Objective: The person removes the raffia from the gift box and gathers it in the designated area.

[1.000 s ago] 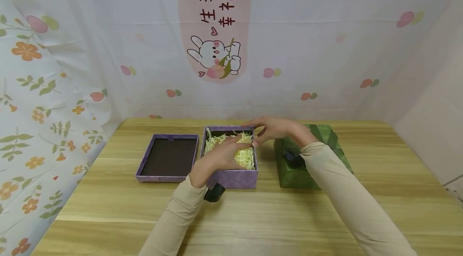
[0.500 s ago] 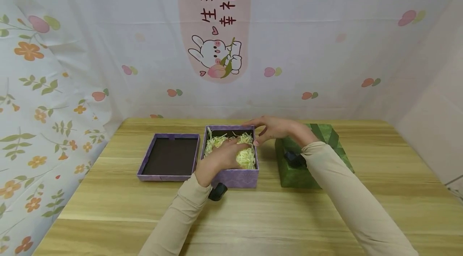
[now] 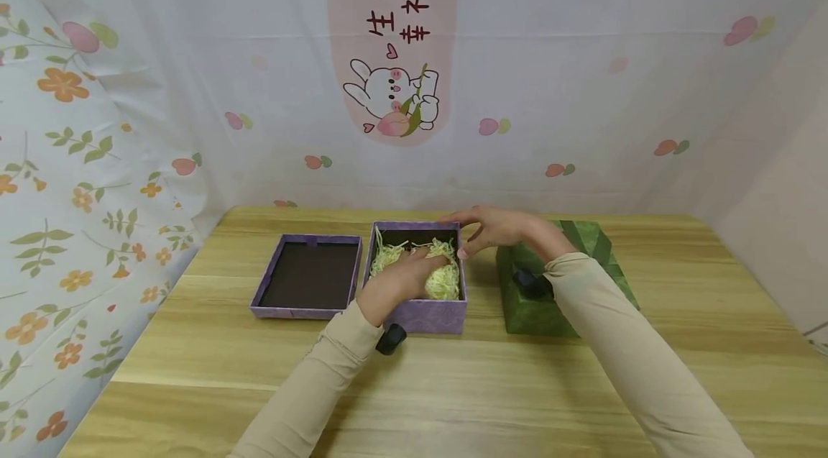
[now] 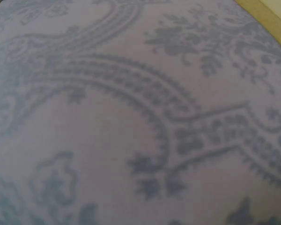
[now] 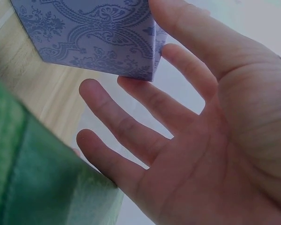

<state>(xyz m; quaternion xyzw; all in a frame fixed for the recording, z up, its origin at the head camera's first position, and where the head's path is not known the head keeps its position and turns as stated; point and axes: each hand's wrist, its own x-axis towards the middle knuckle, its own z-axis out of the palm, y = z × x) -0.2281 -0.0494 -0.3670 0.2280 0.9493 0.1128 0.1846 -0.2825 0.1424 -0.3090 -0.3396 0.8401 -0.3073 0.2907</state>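
Note:
A purple box [image 3: 427, 316] holding pale yellow shredded paper [image 3: 445, 281] stands on the table. My left hand [image 3: 402, 278] reaches over its front left part, fingers down on the shreds, fingertips partly hidden. The box's patterned wall [image 4: 107, 136] fills the left wrist view. At the back right corner, my right hand [image 3: 498, 229] holds the box, thumb on the right rim and index finger along the back. In the right wrist view, the thumb and fingers of the right hand [image 5: 192, 136] bracket the corner of the purple box [image 5: 103, 37], the other fingers spread apart.
Left of the box lies a shallow purple lid [image 3: 299, 313], its dark inside facing up. A green box [image 3: 533, 318] stands to the right, partly under my right wrist. A printed cloth [image 3: 550, 84] hangs behind the wooden table [image 3: 453, 400].
My left hand has drawn its spread fingers slightly closer together over the shreds. My right hand stays at the box corner. The head view has shifted a little.

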